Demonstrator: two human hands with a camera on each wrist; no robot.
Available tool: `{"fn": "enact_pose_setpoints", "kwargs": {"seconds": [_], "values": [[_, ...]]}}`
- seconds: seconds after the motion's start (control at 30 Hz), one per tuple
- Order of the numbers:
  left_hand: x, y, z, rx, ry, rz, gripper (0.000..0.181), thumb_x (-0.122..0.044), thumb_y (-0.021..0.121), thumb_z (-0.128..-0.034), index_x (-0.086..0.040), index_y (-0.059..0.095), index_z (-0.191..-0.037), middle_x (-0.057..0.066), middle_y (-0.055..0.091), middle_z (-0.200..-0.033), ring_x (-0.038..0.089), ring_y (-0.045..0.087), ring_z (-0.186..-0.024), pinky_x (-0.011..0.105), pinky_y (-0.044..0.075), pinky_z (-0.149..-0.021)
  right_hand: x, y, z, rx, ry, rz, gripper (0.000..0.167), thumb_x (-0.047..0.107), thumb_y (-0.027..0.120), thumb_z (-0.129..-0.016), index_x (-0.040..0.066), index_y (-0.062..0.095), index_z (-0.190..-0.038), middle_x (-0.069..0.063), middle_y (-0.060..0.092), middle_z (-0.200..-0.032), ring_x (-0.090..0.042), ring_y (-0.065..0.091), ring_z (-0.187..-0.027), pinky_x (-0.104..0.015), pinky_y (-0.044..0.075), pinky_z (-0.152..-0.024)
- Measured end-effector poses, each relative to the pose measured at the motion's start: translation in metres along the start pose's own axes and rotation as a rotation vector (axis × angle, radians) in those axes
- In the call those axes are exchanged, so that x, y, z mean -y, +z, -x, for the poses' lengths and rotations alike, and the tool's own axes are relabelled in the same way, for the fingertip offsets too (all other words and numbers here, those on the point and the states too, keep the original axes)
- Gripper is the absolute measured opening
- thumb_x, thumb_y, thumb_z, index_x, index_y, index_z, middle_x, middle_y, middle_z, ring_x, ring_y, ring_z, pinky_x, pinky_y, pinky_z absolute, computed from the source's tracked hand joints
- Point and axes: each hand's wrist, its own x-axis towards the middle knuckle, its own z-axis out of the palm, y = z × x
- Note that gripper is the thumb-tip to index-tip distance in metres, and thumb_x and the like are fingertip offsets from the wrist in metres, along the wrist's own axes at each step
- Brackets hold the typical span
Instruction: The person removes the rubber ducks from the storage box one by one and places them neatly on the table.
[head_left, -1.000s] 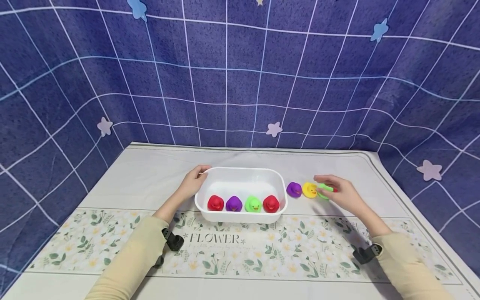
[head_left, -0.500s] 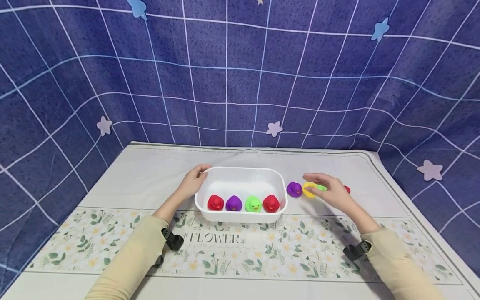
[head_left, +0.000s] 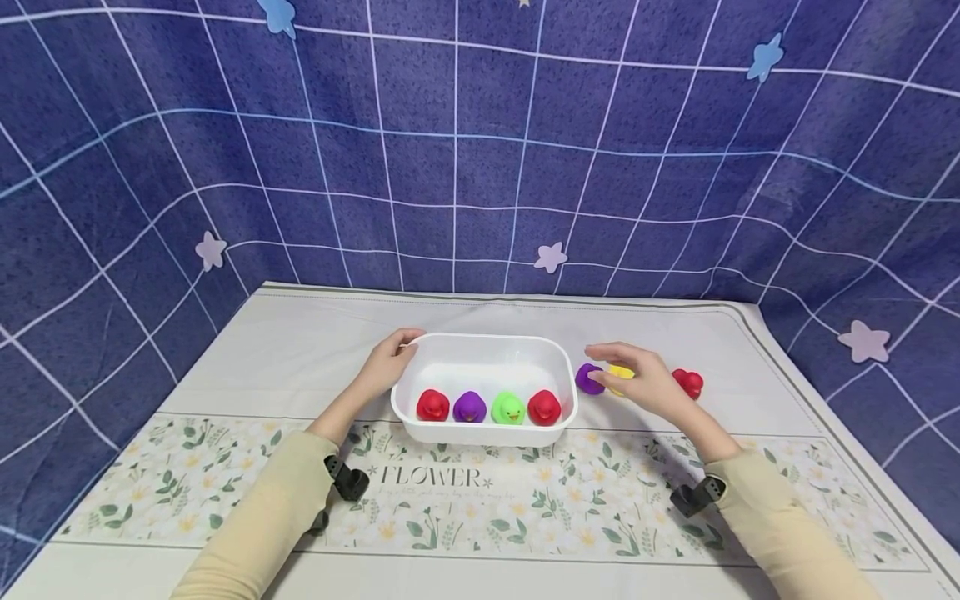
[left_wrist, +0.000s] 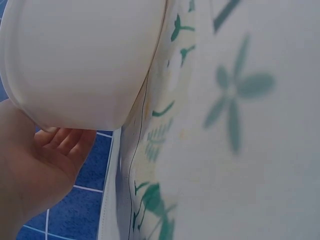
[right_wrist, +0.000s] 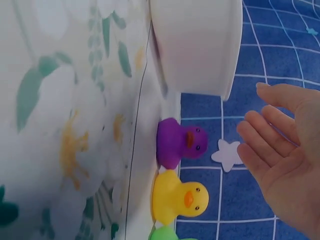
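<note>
A white plastic tub [head_left: 487,433] holds a row of rubber ducks along its near side: a red duck [head_left: 432,406], a purple duck [head_left: 469,407], a green duck [head_left: 508,408] and another red duck [head_left: 544,407]. My left hand [head_left: 386,364] grips the tub's left end at the rim. Over a second row, right of the tub, hovers my right hand [head_left: 645,382], fingers extended and holding nothing. Beneath it are a purple duck [right_wrist: 180,143], a yellow duck [right_wrist: 177,197] and a partly cut-off green duck [right_wrist: 167,234]. A red duck [head_left: 688,383] shows beyond the wrist.
A white tablecloth [head_left: 330,321] with a floral band [head_left: 450,525] covers the table. Behind and at both sides hangs a blue curtain [head_left: 480,167] with a white grid and stars. Black wrist cameras sit on both wrists.
My right hand has moved left along the outside row, from above the green duck toward the purple one, uncovering the red duck. My left hand and the tub have stayed in place.
</note>
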Motion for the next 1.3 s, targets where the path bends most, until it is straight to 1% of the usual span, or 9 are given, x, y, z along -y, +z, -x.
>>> {"fn": "enact_pose_setpoints", "kwargs": {"seconds": [0.07, 0.3, 0.43, 0.57, 0.67, 0.8, 0.9, 1.1, 1.3], "values": [[0.000, 0.000, 0.000, 0.001, 0.001, 0.008, 0.034, -0.015, 0.043, -0.0992, -0.002, 0.050, -0.130, 0.021, 0.056, -0.123, 0.032, 0.059, -0.102, 0.035, 0.052, -0.080, 0.003, 0.002, -0.002, 0.006, -0.015, 0.004, 0.037, 0.015, 0.070, -0.084, 0.004, 0.063, -0.119, -0.012, 0.065, -0.119, -0.029, 0.057, -0.114, -0.045, 0.044, -0.098], [0.001, -0.002, 0.003, -0.017, 0.081, 0.026, 0.034, -0.020, 0.045, -0.0981, -0.001, 0.053, -0.125, 0.020, 0.058, -0.115, 0.025, 0.060, -0.091, 0.031, 0.052, -0.073, 0.009, 0.007, -0.007, 0.031, -0.063, -0.009, 0.035, 0.010, 0.069, -0.084, 0.002, 0.063, -0.118, -0.014, 0.064, -0.118, -0.031, 0.060, -0.111, -0.045, 0.046, -0.096], [0.000, -0.001, 0.001, -0.008, 0.038, 0.014, 0.034, -0.017, 0.043, -0.0983, -0.001, 0.051, -0.128, 0.021, 0.057, -0.120, 0.030, 0.060, -0.097, 0.034, 0.052, -0.077, 0.013, 0.011, -0.010, 0.046, -0.090, -0.028, 0.034, 0.008, 0.068, -0.085, 0.001, 0.063, -0.117, -0.015, 0.065, -0.117, -0.031, 0.061, -0.108, -0.044, 0.048, -0.094], [0.000, -0.001, -0.001, -0.004, 0.003, 0.005, 0.034, -0.015, 0.042, -0.0994, -0.001, 0.050, -0.129, 0.021, 0.056, -0.122, 0.032, 0.059, -0.100, 0.032, 0.051, -0.078, 0.017, 0.015, -0.013, 0.069, -0.081, -0.054, 0.034, 0.010, 0.068, -0.085, 0.003, 0.063, -0.118, -0.014, 0.065, -0.117, -0.032, 0.063, -0.106, -0.046, 0.049, -0.090], [-0.001, -0.001, 0.000, -0.004, -0.001, 0.001, 0.033, -0.014, 0.042, -0.0995, -0.001, 0.050, -0.129, 0.021, 0.056, -0.123, 0.032, 0.059, -0.100, 0.032, 0.051, -0.078, 0.019, 0.018, -0.015, 0.101, -0.079, -0.090, 0.037, 0.012, 0.068, -0.085, 0.001, 0.061, -0.120, -0.019, 0.063, -0.117, -0.035, 0.062, -0.104, -0.046, 0.052, -0.085], [-0.002, 0.000, 0.001, -0.006, 0.008, 0.001, 0.033, -0.013, 0.043, -0.0993, 0.000, 0.050, -0.129, 0.022, 0.056, -0.123, 0.032, 0.059, -0.101, 0.035, 0.052, -0.080, 0.023, 0.022, -0.016, 0.150, -0.098, -0.109, 0.038, 0.011, 0.068, -0.086, -0.002, 0.060, -0.120, -0.024, 0.062, -0.116, -0.035, 0.062, -0.105, -0.045, 0.052, -0.086], [-0.002, 0.000, 0.003, -0.008, 0.009, 0.011, 0.033, -0.013, 0.043, -0.0991, 0.000, 0.051, -0.129, 0.022, 0.056, -0.122, 0.033, 0.059, -0.102, 0.037, 0.052, -0.081, 0.026, 0.024, -0.017, 0.170, -0.108, -0.092, 0.036, 0.011, 0.067, -0.086, -0.001, 0.060, -0.119, -0.022, 0.062, -0.115, -0.032, 0.062, -0.105, -0.045, 0.050, -0.090], [-0.001, 0.000, 0.001, -0.005, 0.009, 0.012, 0.033, -0.013, 0.044, -0.0990, -0.001, 0.051, -0.129, 0.021, 0.057, -0.122, 0.032, 0.059, -0.101, 0.035, 0.051, -0.081, 0.029, 0.029, -0.022, 0.205, -0.130, -0.048, 0.034, 0.012, 0.067, -0.086, 0.001, 0.062, -0.118, -0.018, 0.064, -0.114, -0.030, 0.063, -0.103, -0.042, 0.051, -0.088], [0.000, 0.000, 0.000, -0.008, 0.015, 0.010, 0.033, -0.013, 0.044, -0.0987, -0.001, 0.051, -0.129, 0.021, 0.057, -0.122, 0.032, 0.059, -0.101, 0.033, 0.051, -0.080, 0.033, 0.033, -0.028, 0.294, -0.136, -0.026, 0.033, 0.011, 0.067, -0.086, -0.002, 0.063, -0.115, -0.013, 0.067, -0.111, -0.029, 0.064, -0.099, -0.042, 0.051, -0.087]]}}
